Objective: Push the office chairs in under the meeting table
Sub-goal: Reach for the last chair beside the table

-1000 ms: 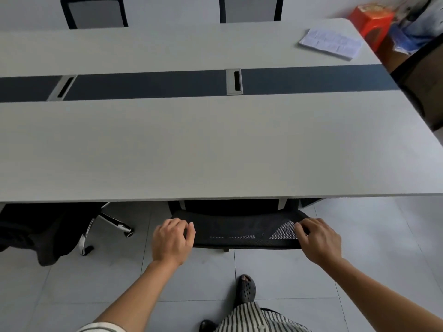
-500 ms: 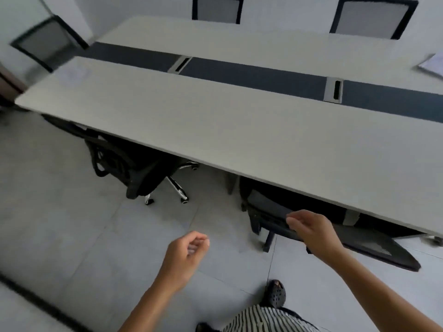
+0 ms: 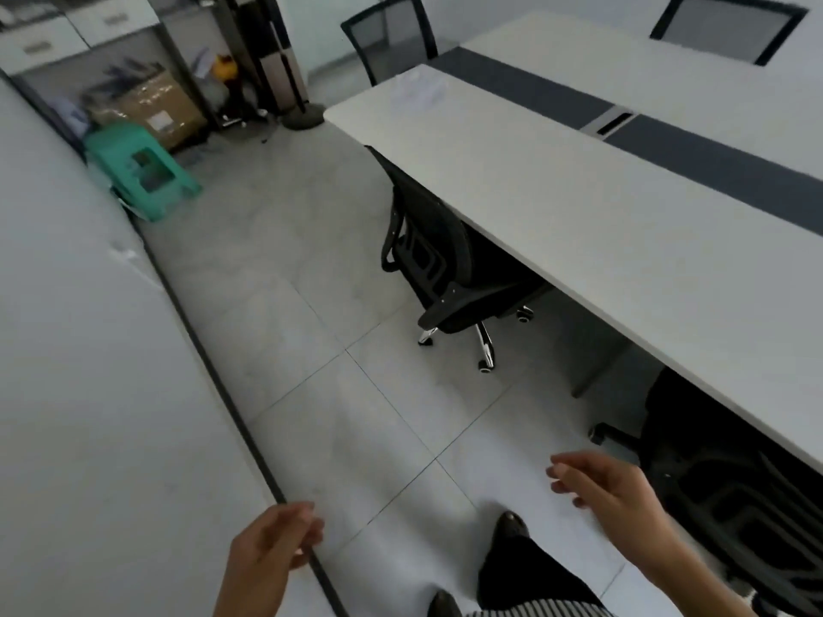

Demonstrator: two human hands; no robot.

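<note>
The long white meeting table [image 3: 579, 207] with a dark centre strip runs from upper middle to the right edge. A black mesh office chair [image 3: 438, 264] stands at its near side, seat partly under the top, backrest sticking out toward the aisle. Another black chair [image 3: 730, 492] sits tucked under the table at lower right. My right hand [image 3: 601, 487] hovers free beside that tucked chair, fingers apart. My left hand [image 3: 271, 549] hangs low at the bottom with loosely curled fingers, holding nothing. Two more chairs stand at the table's head [image 3: 392, 35] and far side [image 3: 730, 31].
A white wall with a dark skirting [image 3: 213, 371] borders the tiled aisle on the left. A green plastic stool [image 3: 142, 171], a cardboard box [image 3: 156, 104] and cabinets crowd the far left corner. My feet and striped clothing show at the bottom.
The view has swung left along the table. Both hands have come off the chair that is now tucked under at lower right; the other near-side chair appears ahead.
</note>
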